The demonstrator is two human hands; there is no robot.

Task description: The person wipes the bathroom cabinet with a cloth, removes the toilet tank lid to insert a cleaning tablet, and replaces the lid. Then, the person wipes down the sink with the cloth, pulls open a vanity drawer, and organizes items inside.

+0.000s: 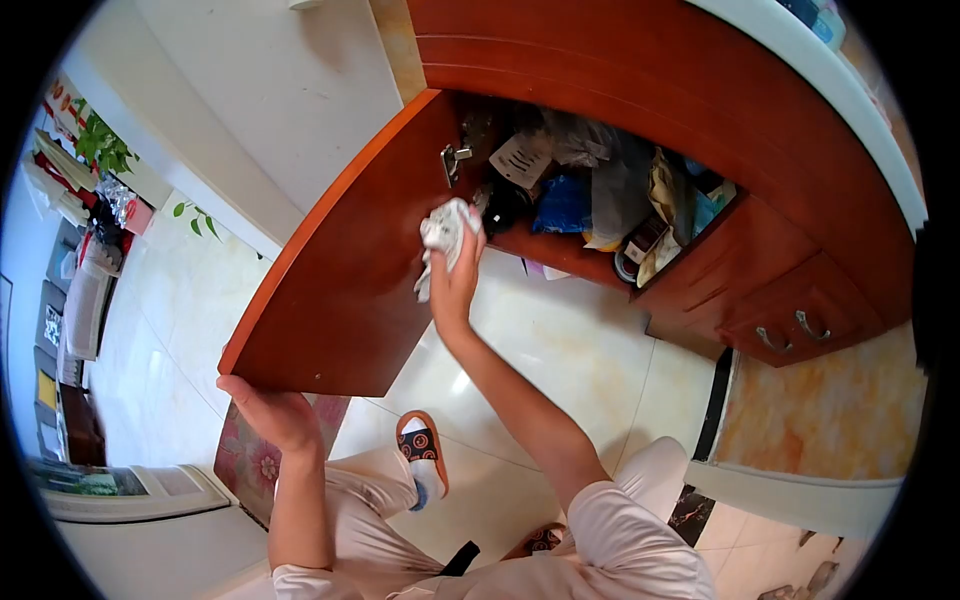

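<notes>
A reddish-brown wooden cabinet door [330, 260] stands swung out from its cabinet, its inner face toward me. At the door's outer lower corner, my left hand [275, 412] grips the edge; the thumb shows on the near side and the other fingers are mostly hidden behind the wood. Bunched in my right hand [456, 285] is a white patterned cloth [440, 232], up against the inner face near the hinge side. A metal hinge [453, 165] sits just above the cloth.
Inside the open cabinet [570, 258] lie plastic bags, a blue packet [562, 205] and several other items. Drawer-like fronts with metal handles [812, 325] are at the right. My slippered foot [420, 450] rests on the tiled floor, near a patterned mat [250, 460].
</notes>
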